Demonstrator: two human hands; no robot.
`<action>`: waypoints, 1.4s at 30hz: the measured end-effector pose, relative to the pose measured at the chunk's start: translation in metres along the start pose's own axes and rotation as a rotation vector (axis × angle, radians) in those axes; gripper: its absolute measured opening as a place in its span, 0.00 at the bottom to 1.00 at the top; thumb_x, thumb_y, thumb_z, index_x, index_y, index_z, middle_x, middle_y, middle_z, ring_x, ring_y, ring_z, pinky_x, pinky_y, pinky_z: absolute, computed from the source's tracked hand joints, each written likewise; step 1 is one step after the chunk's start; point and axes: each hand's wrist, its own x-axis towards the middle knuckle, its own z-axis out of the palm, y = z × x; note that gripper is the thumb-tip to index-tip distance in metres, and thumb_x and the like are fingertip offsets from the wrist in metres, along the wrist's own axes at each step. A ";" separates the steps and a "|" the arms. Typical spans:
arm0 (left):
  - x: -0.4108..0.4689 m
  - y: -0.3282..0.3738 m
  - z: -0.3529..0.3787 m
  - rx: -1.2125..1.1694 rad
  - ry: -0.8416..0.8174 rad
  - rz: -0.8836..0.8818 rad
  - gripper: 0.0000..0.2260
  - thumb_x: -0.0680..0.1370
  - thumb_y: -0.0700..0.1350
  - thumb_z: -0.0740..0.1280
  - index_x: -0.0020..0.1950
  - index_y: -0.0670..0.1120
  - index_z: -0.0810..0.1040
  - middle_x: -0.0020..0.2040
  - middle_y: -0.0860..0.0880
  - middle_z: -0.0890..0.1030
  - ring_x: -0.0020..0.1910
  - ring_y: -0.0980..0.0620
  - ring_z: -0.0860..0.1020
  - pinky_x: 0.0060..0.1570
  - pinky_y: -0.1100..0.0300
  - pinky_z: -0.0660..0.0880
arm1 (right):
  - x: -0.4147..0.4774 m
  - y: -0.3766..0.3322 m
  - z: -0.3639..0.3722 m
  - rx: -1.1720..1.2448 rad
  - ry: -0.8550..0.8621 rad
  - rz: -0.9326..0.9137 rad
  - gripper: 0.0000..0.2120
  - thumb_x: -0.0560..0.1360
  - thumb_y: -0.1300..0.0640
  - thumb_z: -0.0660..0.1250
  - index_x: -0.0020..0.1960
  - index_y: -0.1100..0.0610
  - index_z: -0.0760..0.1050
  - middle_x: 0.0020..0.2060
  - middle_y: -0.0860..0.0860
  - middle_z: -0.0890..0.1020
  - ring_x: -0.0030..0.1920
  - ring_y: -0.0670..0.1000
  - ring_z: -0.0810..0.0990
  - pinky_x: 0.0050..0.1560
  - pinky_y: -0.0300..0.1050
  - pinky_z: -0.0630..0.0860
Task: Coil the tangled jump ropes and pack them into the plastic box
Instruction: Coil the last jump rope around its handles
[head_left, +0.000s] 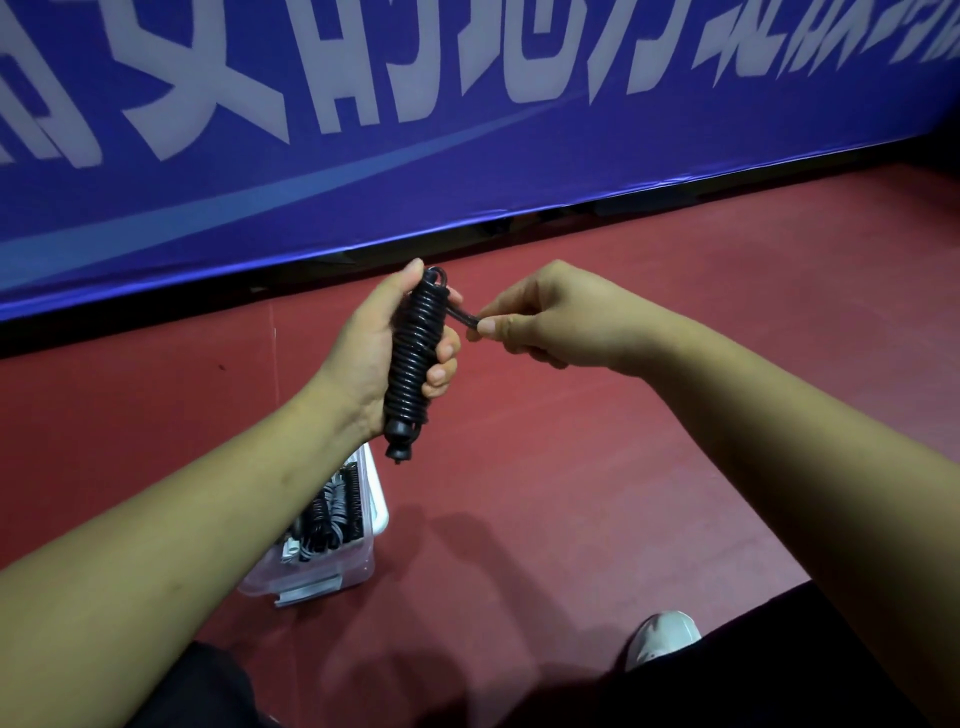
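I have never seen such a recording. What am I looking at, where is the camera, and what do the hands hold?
There is no machine: one camera worn on a person's head looks down at their bare hands. The left hand grips a tightly coiled black jump rope; the right hand pinches its loose end. Below, on the red floor, stands a clear plastic box holding more coiled ropes. A blue banner with white letters runs behind; a light shoe shows at the bottom.
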 end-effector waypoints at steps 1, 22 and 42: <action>0.001 0.000 -0.002 -0.002 0.016 -0.016 0.19 0.81 0.60 0.55 0.47 0.46 0.75 0.27 0.45 0.70 0.20 0.51 0.68 0.22 0.68 0.63 | 0.001 0.000 0.001 -0.072 0.009 -0.016 0.07 0.79 0.55 0.68 0.51 0.55 0.85 0.29 0.47 0.75 0.26 0.45 0.68 0.27 0.36 0.66; 0.007 -0.008 -0.015 0.526 0.019 0.185 0.23 0.67 0.40 0.75 0.60 0.50 0.73 0.32 0.50 0.78 0.27 0.49 0.73 0.28 0.59 0.71 | 0.003 0.003 0.007 -0.347 -0.035 -0.097 0.15 0.79 0.55 0.68 0.34 0.45 0.75 0.26 0.46 0.72 0.23 0.42 0.68 0.28 0.34 0.64; 0.012 -0.002 -0.028 0.904 0.162 0.175 0.15 0.72 0.37 0.74 0.55 0.50 0.77 0.24 0.51 0.74 0.22 0.51 0.71 0.24 0.62 0.68 | 0.000 0.001 0.016 -0.475 0.022 -0.178 0.15 0.79 0.54 0.67 0.34 0.56 0.75 0.27 0.51 0.75 0.27 0.47 0.69 0.31 0.43 0.66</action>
